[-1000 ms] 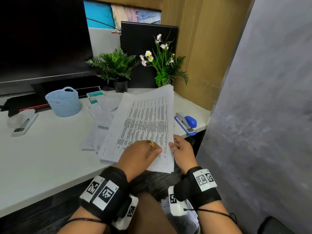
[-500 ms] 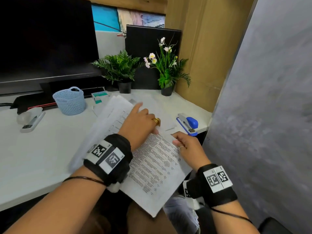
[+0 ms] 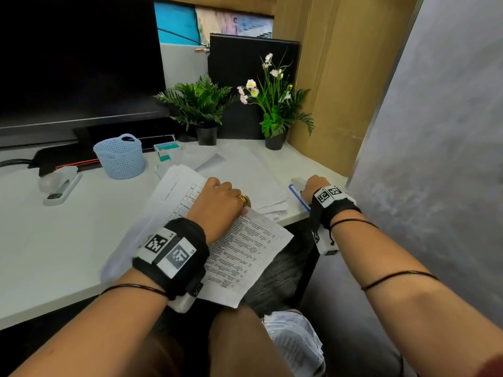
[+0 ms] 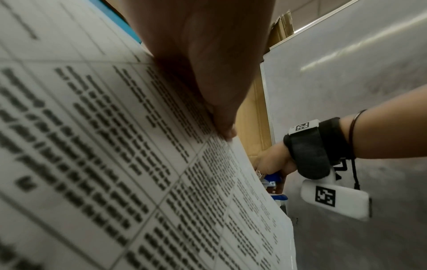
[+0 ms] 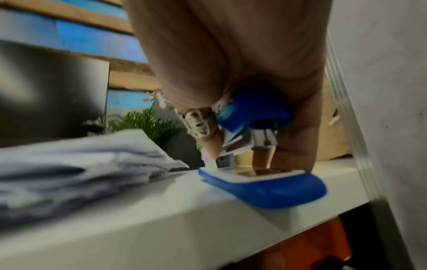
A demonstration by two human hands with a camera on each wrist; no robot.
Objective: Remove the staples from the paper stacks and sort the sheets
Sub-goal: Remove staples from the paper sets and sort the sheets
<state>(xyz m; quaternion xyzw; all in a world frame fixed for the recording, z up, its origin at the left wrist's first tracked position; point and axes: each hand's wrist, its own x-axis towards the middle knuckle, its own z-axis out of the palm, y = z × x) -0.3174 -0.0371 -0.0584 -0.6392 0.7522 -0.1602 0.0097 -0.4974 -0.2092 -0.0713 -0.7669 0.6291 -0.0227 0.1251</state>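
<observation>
A stapled stack of printed sheets (image 3: 245,251) lies across the desk's front edge and overhangs towards my lap. My left hand (image 3: 220,197) sits on its upper part with the fingers curled; in the left wrist view the thumb (image 4: 221,127) presses on the stack (image 4: 115,164) at its edge. My right hand (image 3: 313,185) is at the desk's right corner. It grips a blue and white stapler (image 5: 265,188) from above, with a finger and the thumb (image 5: 298,146) on either side of its top. Only the stapler's blue edge (image 3: 298,195) shows in the head view.
A loose pile of sheets (image 3: 258,180) lies between my hands. A blue basket (image 3: 119,156), a white stapler (image 3: 61,183) and a small box (image 3: 166,151) stand to the left, two potted plants (image 3: 201,110) at the back. A grey partition (image 3: 435,131) closes the right side.
The stack, held up by both hands a second ago, now lies on the desk under my left hand. My right hand let go of it and moved right onto the blue stapler.
</observation>
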